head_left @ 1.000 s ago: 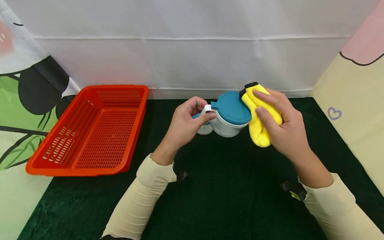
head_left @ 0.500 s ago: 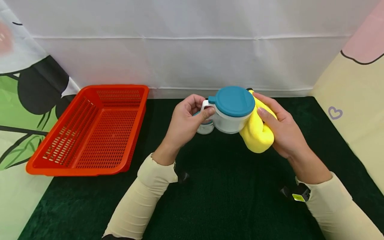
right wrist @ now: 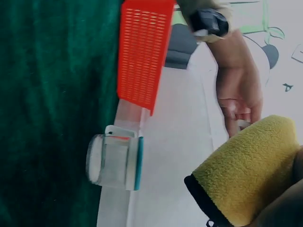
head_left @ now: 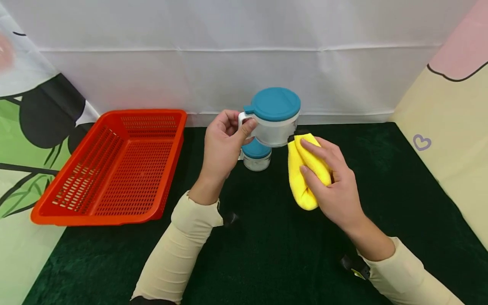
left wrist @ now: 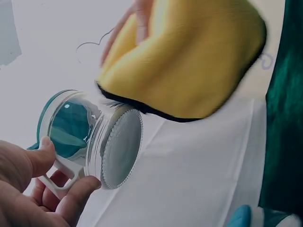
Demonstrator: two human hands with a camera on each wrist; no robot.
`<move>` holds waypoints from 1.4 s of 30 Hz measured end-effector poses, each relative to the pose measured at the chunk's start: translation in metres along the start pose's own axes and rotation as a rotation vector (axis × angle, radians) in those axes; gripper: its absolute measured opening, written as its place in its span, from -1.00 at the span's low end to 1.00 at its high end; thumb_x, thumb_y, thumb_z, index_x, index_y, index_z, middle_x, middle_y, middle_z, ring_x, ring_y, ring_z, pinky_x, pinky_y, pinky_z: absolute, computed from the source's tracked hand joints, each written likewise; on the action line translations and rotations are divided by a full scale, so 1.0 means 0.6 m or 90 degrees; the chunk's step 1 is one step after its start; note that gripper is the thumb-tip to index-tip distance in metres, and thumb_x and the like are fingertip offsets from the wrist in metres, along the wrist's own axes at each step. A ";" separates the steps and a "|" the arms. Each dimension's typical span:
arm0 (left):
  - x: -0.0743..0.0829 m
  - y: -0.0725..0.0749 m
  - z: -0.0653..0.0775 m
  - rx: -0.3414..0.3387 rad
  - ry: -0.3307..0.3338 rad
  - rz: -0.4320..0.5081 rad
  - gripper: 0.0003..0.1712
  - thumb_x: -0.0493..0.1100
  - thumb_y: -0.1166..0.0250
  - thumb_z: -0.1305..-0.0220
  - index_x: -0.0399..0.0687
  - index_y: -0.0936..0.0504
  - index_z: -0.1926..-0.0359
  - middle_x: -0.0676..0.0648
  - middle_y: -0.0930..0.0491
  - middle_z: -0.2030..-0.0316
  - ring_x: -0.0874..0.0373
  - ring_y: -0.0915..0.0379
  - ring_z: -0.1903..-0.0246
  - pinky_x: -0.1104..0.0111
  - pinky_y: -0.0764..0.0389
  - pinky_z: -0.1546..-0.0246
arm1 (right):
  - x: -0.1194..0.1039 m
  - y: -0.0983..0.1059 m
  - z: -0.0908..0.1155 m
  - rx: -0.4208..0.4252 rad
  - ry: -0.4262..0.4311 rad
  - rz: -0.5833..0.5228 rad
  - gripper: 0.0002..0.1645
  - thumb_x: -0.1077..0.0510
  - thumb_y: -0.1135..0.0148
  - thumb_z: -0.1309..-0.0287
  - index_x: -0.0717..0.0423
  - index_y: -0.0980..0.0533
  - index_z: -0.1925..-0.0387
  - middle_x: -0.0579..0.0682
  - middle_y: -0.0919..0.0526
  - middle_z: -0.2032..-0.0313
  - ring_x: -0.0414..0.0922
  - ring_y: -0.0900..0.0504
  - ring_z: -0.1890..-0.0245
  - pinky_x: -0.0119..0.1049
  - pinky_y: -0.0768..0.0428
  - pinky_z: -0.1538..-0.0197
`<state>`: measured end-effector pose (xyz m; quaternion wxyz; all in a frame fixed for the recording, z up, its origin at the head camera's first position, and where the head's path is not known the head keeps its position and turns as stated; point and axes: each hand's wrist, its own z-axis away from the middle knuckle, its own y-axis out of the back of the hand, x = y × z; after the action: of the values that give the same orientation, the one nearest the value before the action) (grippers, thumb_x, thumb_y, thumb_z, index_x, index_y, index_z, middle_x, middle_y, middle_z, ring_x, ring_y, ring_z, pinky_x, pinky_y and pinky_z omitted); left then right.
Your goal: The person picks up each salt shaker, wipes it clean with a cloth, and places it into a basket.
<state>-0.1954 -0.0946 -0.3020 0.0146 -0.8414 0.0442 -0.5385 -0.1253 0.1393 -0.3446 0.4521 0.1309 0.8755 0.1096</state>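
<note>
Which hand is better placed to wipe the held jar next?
Probably the right. The right hand holds the folded yellow cloth close to the jar, while the left hand is occupied gripping the jar's white handle.

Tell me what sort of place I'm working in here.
Probably a makeshift tabletop work area, perhaps set up for filming, rather than a real kitchen: a dark green covering lies over the work surface, a creased white sheet hangs behind it, and cartoon-printed backdrops flank both sides.
</note>
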 end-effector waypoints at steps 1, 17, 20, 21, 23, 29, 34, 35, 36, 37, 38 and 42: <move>0.003 0.002 -0.002 0.002 -0.003 -0.002 -0.75 -0.31 -0.37 -0.38 -0.33 -0.53 0.03 -0.20 -0.59 0.22 0.06 -0.55 0.26 0.24 -0.74 0.13 | 0.003 -0.002 0.002 -0.011 0.005 0.001 -0.36 0.43 -0.30 -0.27 0.04 -0.52 -0.35 -0.06 -0.39 -0.36 -0.06 -0.50 -0.02 -0.38 -0.60 0.07; 0.067 0.056 -0.027 0.006 -0.049 -0.043 -0.82 -0.36 -0.37 -0.36 -0.27 -0.56 0.08 -0.14 -0.61 0.24 0.08 -0.54 0.27 0.32 -0.74 0.22 | 0.041 0.016 0.017 -0.057 -0.039 0.040 -0.32 0.41 -0.34 -0.25 -0.05 -0.54 -0.36 -0.06 -0.40 -0.37 -0.08 -0.48 -0.04 -0.42 -0.60 0.12; 0.081 0.084 -0.030 0.024 -0.049 -0.042 -0.84 -0.35 -0.38 -0.35 -0.23 -0.58 0.11 -0.15 -0.59 0.25 0.07 -0.53 0.27 0.33 -0.74 0.21 | 0.045 0.022 0.018 -0.051 -0.041 0.049 -0.33 0.42 -0.34 -0.24 -0.02 -0.54 -0.36 -0.03 -0.40 -0.36 -0.07 -0.47 -0.03 -0.44 -0.58 0.14; 0.086 0.094 -0.030 0.032 -0.048 -0.040 -0.84 -0.34 -0.39 -0.35 -0.23 -0.59 0.11 -0.16 -0.58 0.25 0.07 -0.54 0.26 0.32 -0.73 0.21 | 0.046 0.024 0.019 -0.049 -0.042 0.052 -0.33 0.42 -0.34 -0.24 -0.02 -0.54 -0.35 -0.02 -0.41 -0.36 -0.06 -0.47 -0.03 -0.45 -0.58 0.14; 0.096 0.115 -0.031 0.047 -0.040 -0.031 -0.83 -0.31 -0.41 -0.33 -0.23 -0.61 0.11 -0.17 -0.58 0.24 0.04 -0.55 0.23 0.29 -0.73 0.20 | 0.048 0.027 0.019 -0.049 -0.049 0.053 -0.34 0.42 -0.34 -0.25 -0.02 -0.54 -0.35 0.00 -0.41 -0.36 -0.06 -0.47 -0.03 -0.45 -0.57 0.13; 0.116 0.183 -0.029 0.098 -0.007 -0.022 -0.75 -0.27 -0.48 -0.26 -0.26 -0.65 0.10 -0.17 -0.60 0.24 0.07 -0.59 0.23 0.32 -0.71 0.24 | 0.052 0.037 0.022 -0.047 -0.068 0.075 -0.34 0.39 -0.36 -0.26 -0.04 -0.54 -0.35 0.01 -0.41 -0.36 -0.06 -0.44 -0.06 -0.47 -0.55 0.12; 0.122 0.232 -0.027 0.128 0.017 -0.020 -0.65 -0.22 -0.54 -0.17 -0.27 -0.65 0.07 -0.15 -0.63 0.22 0.10 -0.61 0.22 0.34 -0.71 0.28 | 0.057 0.044 0.023 -0.045 -0.072 0.088 -0.33 0.39 -0.35 -0.26 -0.06 -0.53 -0.36 -0.01 -0.40 -0.36 -0.08 -0.43 -0.07 -0.47 -0.54 0.10; 0.122 0.240 -0.026 0.135 0.019 -0.018 -0.62 -0.21 -0.56 -0.15 -0.28 -0.65 0.07 -0.15 -0.63 0.22 0.10 -0.62 0.22 0.33 -0.71 0.29 | 0.058 0.045 0.024 -0.046 -0.070 0.089 -0.33 0.39 -0.35 -0.26 -0.06 -0.53 -0.37 -0.01 -0.40 -0.36 -0.09 -0.43 -0.08 -0.47 -0.54 0.09; 0.122 0.249 -0.026 0.141 0.023 -0.014 -0.60 -0.20 -0.57 -0.13 -0.29 -0.65 0.07 -0.15 -0.64 0.23 0.10 -0.63 0.22 0.32 -0.71 0.29 | 0.058 0.046 0.024 -0.046 -0.070 0.089 -0.33 0.39 -0.35 -0.26 -0.07 -0.53 -0.37 -0.01 -0.40 -0.36 -0.09 -0.43 -0.08 -0.47 -0.54 0.09; 0.122 0.257 -0.025 0.148 0.025 -0.014 -0.59 -0.20 -0.58 -0.12 -0.29 -0.65 0.07 -0.15 -0.65 0.24 0.11 -0.64 0.23 0.32 -0.71 0.30 | 0.059 0.047 0.024 -0.045 -0.068 0.091 -0.33 0.39 -0.35 -0.26 -0.07 -0.53 -0.37 -0.02 -0.41 -0.36 -0.10 -0.43 -0.08 -0.47 -0.54 0.09; 0.121 0.265 -0.024 0.155 0.029 -0.010 -0.58 -0.20 -0.59 -0.10 -0.30 -0.65 0.07 -0.14 -0.65 0.25 0.12 -0.64 0.24 0.32 -0.71 0.30 | 0.059 0.048 0.025 -0.045 -0.066 0.094 -0.33 0.40 -0.35 -0.26 -0.06 -0.54 -0.36 -0.02 -0.41 -0.36 -0.11 -0.43 -0.08 -0.47 -0.54 0.09; 0.117 0.299 -0.021 0.191 0.051 -0.004 -0.53 -0.19 -0.61 -0.07 -0.29 -0.66 0.05 -0.12 -0.64 0.28 0.14 -0.63 0.29 0.33 -0.71 0.32 | 0.061 0.056 0.025 -0.037 -0.046 0.106 -0.33 0.43 -0.35 -0.23 -0.03 -0.55 -0.34 0.00 -0.42 -0.35 -0.14 -0.43 -0.09 -0.49 -0.53 0.10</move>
<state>-0.1879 -0.2790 -0.2461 0.1364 -0.8076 -0.0386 -0.5724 -0.1291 0.1837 -0.3704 0.4766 0.1938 0.8411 0.1669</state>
